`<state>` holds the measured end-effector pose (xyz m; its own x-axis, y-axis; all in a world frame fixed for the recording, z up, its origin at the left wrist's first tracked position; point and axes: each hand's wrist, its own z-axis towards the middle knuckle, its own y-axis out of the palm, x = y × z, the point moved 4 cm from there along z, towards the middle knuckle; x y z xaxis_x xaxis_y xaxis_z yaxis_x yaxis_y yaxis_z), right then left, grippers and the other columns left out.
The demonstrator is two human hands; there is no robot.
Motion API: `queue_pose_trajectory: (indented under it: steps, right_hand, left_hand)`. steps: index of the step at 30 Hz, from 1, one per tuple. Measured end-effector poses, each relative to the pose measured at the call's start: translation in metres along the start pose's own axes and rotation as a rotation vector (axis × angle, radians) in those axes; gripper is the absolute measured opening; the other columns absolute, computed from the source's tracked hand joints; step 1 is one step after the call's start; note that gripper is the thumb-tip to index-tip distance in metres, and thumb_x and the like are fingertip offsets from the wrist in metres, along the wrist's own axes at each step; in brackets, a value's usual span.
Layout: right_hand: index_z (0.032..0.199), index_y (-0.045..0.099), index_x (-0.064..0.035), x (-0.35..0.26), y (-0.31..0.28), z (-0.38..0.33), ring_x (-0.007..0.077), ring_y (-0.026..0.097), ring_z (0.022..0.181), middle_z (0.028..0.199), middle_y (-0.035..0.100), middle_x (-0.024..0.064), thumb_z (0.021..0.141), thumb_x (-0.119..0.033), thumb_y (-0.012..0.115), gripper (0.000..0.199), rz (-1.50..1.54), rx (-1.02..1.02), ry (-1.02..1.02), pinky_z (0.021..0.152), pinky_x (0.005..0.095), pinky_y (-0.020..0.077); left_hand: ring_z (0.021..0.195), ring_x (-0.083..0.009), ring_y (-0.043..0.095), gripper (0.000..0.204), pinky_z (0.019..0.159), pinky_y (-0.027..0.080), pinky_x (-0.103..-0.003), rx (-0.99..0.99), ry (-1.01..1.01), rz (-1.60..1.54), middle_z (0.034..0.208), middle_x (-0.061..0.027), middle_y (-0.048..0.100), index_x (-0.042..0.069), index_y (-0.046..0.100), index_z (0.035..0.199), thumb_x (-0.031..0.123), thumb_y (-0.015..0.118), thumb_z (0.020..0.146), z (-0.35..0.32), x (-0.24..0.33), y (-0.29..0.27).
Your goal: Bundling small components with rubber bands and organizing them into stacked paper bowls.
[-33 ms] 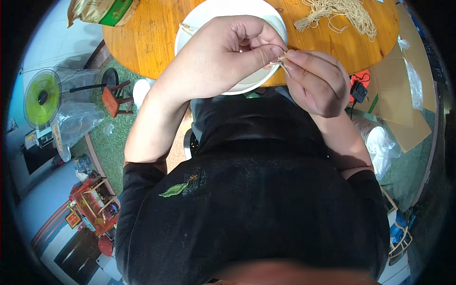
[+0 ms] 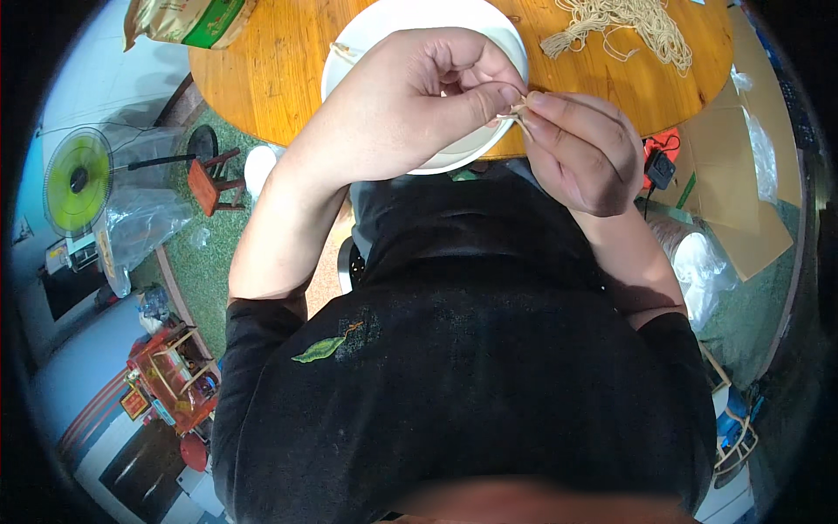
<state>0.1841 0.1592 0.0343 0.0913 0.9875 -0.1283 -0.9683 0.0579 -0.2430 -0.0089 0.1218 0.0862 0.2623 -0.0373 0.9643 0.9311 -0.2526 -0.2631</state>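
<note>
Above the near right rim of a white plate (image 2: 367,39), my two hands meet at the fingertips. My left hand (image 2: 410,100) is closed, its thumb pressed against the curled index finger, with a short piece of beige cord (image 2: 525,128) at the tip. Thumb and fingers of my right hand (image 2: 585,148) pinch that same cord from the other side. Loose ends stick out between the fingertips; any knot there is too small to make out. On the plate's left side lies another small beige piece (image 2: 345,52), partly over the rim.
A tangled heap of beige cord (image 2: 637,31) lies on the round wooden table (image 2: 253,87) at the far right. A gold and green bag (image 2: 188,19) stands far left. Around the table are a green fan (image 2: 78,183), a small red stool (image 2: 205,185) and cardboard (image 2: 724,166).
</note>
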Motion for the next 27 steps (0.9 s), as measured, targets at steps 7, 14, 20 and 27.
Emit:
queue_pose_trajectory:
  steps: [7, 14, 20, 27]
  right_hand:
    - [0.104, 0.076, -0.0098, -0.002, -0.002, 0.0, 0.0227, 0.078, 0.088, 0.107, 0.08, 0.0057, 0.079, 0.003, 0.092, 0.032, 0.149, -0.001, 0.115, 0.075, 0.0332, 0.0638]
    - [0.101, 0.072, -0.0074, -0.01, -0.018, 0.011, 0.0242, 0.078, 0.084, 0.103, 0.08, 0.008, 0.08, 0.01, 0.087, 0.031, 0.268, -0.057, 0.261, 0.074, 0.0326, 0.063]
    - [0.106, 0.069, 0.0, -0.007, -0.01, -0.005, 0.0197, 0.077, 0.091, 0.108, 0.077, 0.0173, 0.09, 0.015, 0.08, 0.024, 0.581, 0.055, 0.699, 0.081, 0.0298, 0.0624]
    - [0.108, 0.068, 0.0078, 0.001, -0.011, 0.013, 0.0203, 0.077, 0.105, 0.122, 0.073, 0.0218, 0.099, 0.015, 0.071, 0.012, 0.881, 0.232, 0.964, 0.094, 0.0294, 0.0634]
  left_hand:
    - [0.088, -0.0065, 0.066, 0.012, 0.078, 0.054, -0.026, 0.085, 0.056, 0.448, 0.094, -0.0006, 0.074, 0.001, 0.073, 0.11, 0.012, 0.07, 0.108, -0.001, 0.012, 0.003]
    - [0.081, -0.0184, 0.07, 0.011, 0.072, 0.056, -0.033, 0.199, 0.146, 0.679, 0.091, -0.0096, 0.073, 0.0, 0.071, 0.106, 0.008, 0.073, 0.099, 0.002, 0.015, -0.001]
    - [0.089, -0.0293, 0.072, 0.01, 0.081, 0.057, -0.038, 0.246, 0.211, 0.758, 0.096, -0.0136, 0.071, 0.001, 0.068, 0.107, 0.007, 0.07, 0.099, 0.001, 0.014, 0.004]
    - [0.073, -0.0112, 0.062, 0.061, 0.067, 0.052, -0.03, -0.074, -0.026, 0.407, 0.093, -0.0052, 0.07, 0.004, 0.061, 0.135, 0.016, 0.095, 0.086, -0.027, 0.048, 0.014]
